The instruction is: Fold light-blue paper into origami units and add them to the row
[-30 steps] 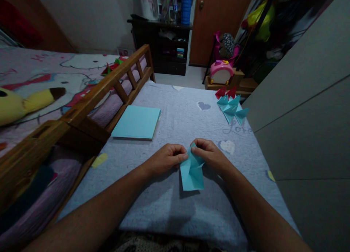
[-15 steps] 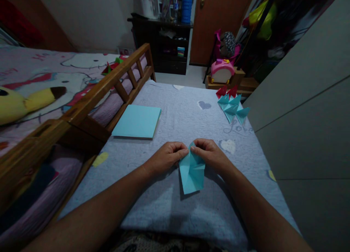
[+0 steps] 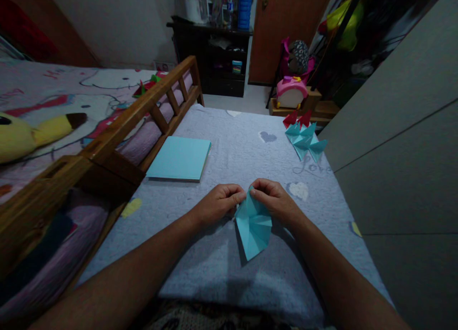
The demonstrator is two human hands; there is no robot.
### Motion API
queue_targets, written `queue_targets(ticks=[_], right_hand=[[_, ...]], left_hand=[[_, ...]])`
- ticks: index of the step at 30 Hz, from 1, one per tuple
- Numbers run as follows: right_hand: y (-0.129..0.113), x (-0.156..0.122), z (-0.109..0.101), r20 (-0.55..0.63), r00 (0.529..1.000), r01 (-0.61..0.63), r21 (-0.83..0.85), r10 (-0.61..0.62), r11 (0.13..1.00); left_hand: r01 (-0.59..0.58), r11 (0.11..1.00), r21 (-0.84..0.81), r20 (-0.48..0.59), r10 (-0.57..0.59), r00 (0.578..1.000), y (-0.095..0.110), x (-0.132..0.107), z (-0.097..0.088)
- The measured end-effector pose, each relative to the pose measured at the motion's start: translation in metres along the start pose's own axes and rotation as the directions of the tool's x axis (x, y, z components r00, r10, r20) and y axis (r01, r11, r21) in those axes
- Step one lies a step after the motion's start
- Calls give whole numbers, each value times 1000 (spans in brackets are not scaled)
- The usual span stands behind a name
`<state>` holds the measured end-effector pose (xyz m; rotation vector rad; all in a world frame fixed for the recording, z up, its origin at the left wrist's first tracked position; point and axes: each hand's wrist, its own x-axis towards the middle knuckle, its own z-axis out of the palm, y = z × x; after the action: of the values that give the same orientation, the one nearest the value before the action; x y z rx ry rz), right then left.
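A partly folded light blue paper piece point(image 3: 253, 225) hangs between my hands, just above the grey bedsheet point(image 3: 229, 268). My left hand point(image 3: 218, 203) pinches its upper left edge with closed fingers. My right hand point(image 3: 275, 201) pinches the upper right edge, fingers closed too. The paper's lower end comes to a point and its folds spread open between the two pinches.
A stack of light blue paper sheets point(image 3: 179, 159) lies to the left by the wooden bed rail point(image 3: 143, 110). Several folded blue and red paper pieces point(image 3: 304, 137) sit at the far right, beside a grey cabinet wall point(image 3: 400, 144). A dark shelf and a door stand beyond.
The paper's folds have spread wider between my hands and its lower end has turned from a square edge to a point. Both hands stay almost in place.
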<state>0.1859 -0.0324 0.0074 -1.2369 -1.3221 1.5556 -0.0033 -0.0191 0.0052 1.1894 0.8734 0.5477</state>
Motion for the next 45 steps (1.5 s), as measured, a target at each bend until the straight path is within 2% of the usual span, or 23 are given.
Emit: queue_targets(ticks=[4,22,36,45], right_hand=[[0,0,0,14,1000,4,-19,-4,1000],[-5,-1,3,-10,1000,13,-122,-14,992],[-4,0,4,-13,1000,15,-123,-17,992],[-5,-1,5,-12,1000,4,-120,-5,993]], left_hand=[[-23,1000,-4,-27,23,999,-2,6,0],[40,982,-183,-47,-50,998,-4,3,5],[46,992,-120,-38,-51,998,1,1,3],[-31,1000,5,14,31,999,0,2,-2]])
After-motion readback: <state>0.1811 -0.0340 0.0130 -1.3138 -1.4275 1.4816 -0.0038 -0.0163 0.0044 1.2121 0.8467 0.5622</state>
